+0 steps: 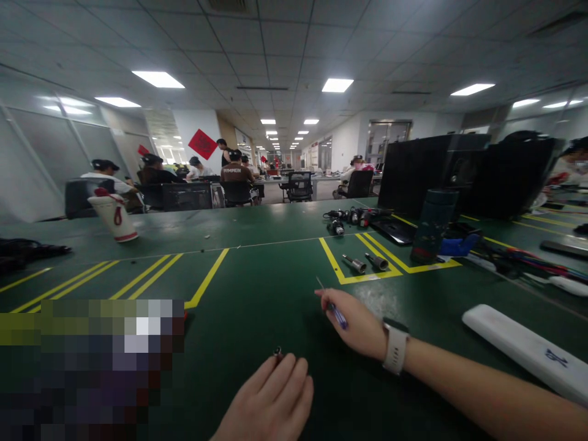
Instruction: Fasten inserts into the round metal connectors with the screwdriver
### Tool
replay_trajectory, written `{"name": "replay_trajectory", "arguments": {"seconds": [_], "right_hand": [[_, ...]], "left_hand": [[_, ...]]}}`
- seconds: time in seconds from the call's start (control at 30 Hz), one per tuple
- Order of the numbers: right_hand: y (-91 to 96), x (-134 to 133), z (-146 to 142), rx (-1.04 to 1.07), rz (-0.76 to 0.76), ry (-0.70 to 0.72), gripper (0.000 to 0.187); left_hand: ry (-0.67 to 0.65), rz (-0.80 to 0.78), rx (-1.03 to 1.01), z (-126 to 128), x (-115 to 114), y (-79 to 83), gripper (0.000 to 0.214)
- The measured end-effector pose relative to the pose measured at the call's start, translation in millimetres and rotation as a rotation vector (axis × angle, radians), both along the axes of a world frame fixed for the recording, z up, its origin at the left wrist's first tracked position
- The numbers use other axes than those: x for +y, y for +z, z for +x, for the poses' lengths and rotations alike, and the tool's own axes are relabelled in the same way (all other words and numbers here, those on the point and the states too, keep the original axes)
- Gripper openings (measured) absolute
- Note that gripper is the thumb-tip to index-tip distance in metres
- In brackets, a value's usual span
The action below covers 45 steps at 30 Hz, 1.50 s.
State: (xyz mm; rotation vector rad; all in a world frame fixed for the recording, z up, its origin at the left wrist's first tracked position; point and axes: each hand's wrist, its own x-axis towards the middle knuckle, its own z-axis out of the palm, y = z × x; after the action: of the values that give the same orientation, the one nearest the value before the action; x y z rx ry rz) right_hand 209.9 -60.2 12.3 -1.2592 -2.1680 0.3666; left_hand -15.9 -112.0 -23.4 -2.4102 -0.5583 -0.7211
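Observation:
My left hand (273, 398) is low in the middle of the view, its fingers closed round a small dark part with a shiny metal tip (277, 351). Most of that part is hidden by the fingers. To the right and farther out, my right hand (351, 321), with a pale-banded watch (395, 348) at the wrist, grips a screwdriver (339, 316). The handle is purple-blue, and the thin shaft points up and left. Both hands are over the green table (257, 294), apart from each other. Beyond the right hand, two metal cylindrical parts (354, 263) lie inside a yellow-taped area.
A white oblong case (523, 349) lies at the right. Behind it are a dark bottle (434, 226), cables and black monitors (422, 174). More metal parts (337, 226) rest near the back. A paper cup (114, 217) stands back left; a blurred block covers the lower left. People sit beyond.

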Motion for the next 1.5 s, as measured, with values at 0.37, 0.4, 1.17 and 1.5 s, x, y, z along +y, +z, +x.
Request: {"name": "replay_trajectory", "arguments": {"seconds": [0.37, 0.4, 1.17, 1.5], "right_hand": [[-13.7, 71.2, 0.3, -0.175, -0.062, -0.212, 0.026], [-14.7, 58.4, -1.7, -0.179, -0.065, -0.172, 0.024], [8.3, -64.9, -1.6, 0.820, -0.714, 0.113, 0.021], [19.7, -74.9, -7.9, 0.479, -0.578, 0.041, 0.012]], "left_hand": [[0.036, -0.153, -0.010, -18.9, 7.4, 19.4, 0.036], [0.053, -0.186, -0.027, -18.8, 7.1, 20.7, 0.036], [0.124, -1.279, -0.849, -6.0, -1.3, 44.1, 0.031], [0.016, -1.611, -0.982, -10.2, -9.3, 36.9, 0.042]]}}
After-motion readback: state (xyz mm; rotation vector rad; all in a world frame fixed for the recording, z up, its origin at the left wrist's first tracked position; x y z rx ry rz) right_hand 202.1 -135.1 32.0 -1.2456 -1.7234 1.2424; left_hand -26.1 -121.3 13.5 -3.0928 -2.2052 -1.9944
